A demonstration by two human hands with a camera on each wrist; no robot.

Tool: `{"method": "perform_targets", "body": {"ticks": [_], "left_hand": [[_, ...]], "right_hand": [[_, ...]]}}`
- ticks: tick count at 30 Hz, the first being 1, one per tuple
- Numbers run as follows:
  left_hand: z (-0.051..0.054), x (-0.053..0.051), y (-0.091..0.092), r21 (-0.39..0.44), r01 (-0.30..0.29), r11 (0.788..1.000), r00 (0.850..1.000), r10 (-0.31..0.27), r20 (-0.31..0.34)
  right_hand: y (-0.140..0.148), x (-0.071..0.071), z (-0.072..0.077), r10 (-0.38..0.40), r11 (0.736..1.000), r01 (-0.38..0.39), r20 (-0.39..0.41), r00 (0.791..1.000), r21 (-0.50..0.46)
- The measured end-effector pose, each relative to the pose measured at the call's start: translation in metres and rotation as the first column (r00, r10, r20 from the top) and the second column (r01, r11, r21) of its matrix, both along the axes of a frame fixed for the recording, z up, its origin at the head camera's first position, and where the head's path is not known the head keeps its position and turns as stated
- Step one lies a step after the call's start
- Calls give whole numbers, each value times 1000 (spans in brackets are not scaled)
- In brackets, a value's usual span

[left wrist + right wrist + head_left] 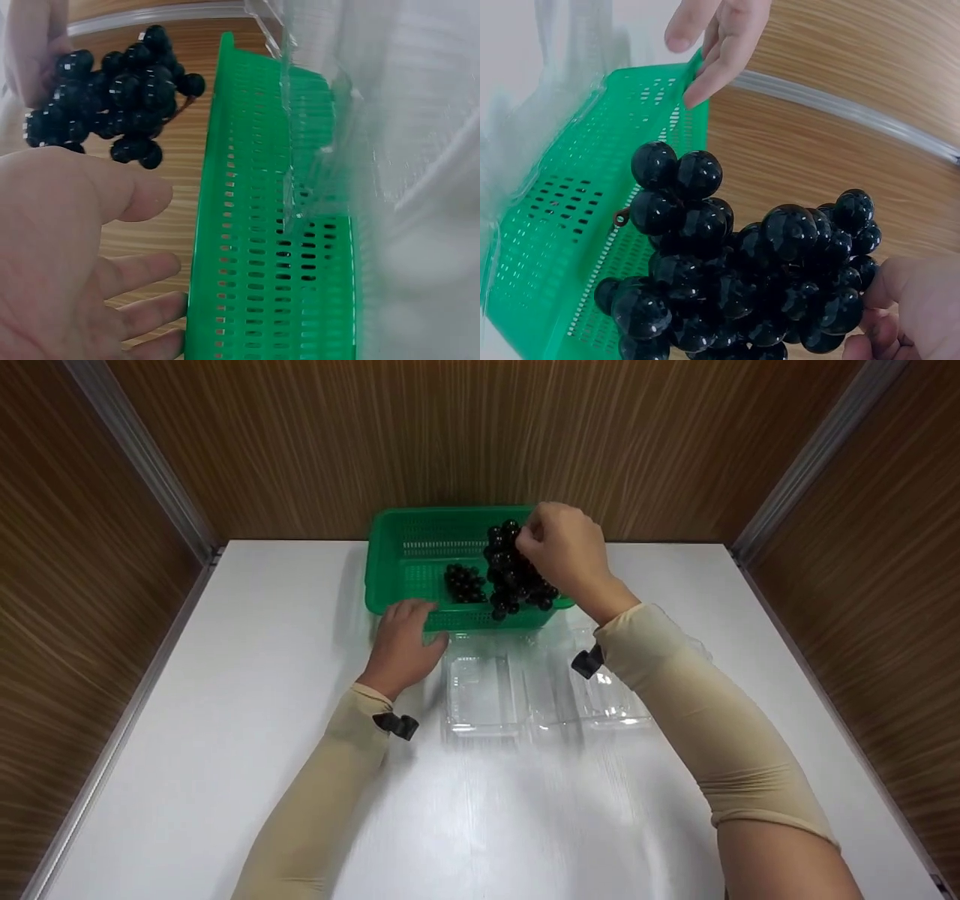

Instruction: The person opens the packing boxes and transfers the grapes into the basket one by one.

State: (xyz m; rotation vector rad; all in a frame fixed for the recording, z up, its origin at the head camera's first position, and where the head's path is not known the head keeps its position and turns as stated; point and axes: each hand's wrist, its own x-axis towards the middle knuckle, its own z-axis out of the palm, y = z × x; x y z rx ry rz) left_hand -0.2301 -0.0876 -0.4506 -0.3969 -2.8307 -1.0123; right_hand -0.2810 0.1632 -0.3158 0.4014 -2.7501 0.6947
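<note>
My right hand (568, 544) pinches a bunch of dark grapes (511, 570) by its upper end and holds it over the right side of a green plastic basket (386, 555). Glossy round grapes (727, 277) fill much of the right wrist view. A second, smaller-looking bunch of dark grapes (465, 583) lies inside the basket. At the basket's near left corner is my left hand (405, 649), its fingers extended by the rim with nothing gripped. The left wrist view shows the same spread fingers (150, 311) beside the basket wall (262, 225).
Clear plastic clamshell boxes (484, 694) stand on the white table (300, 660) just in front of the basket. Wood-grain panels (300, 442) enclose the table at the back and both sides. Black wrist cameras (396, 725) are strapped to both sleeved arms.
</note>
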Motion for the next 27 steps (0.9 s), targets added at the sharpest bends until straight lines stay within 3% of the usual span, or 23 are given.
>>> {"method": "perform_targets", "body": {"ticks": [9, 16, 27], "left_hand": [[8, 0, 1, -89, 28, 996, 996, -20, 88], [9, 0, -1, -146, 33, 989, 993, -17, 113], [13, -2, -4, -135, 60, 989, 986, -37, 163]], "right_hand": [[2, -17, -13, -39, 998, 35, -64, 997, -58], [-1, -32, -23, -82, 990, 67, -125, 989, -123], [10, -51, -41, -193, 952, 151, -139, 971, -266]]}}
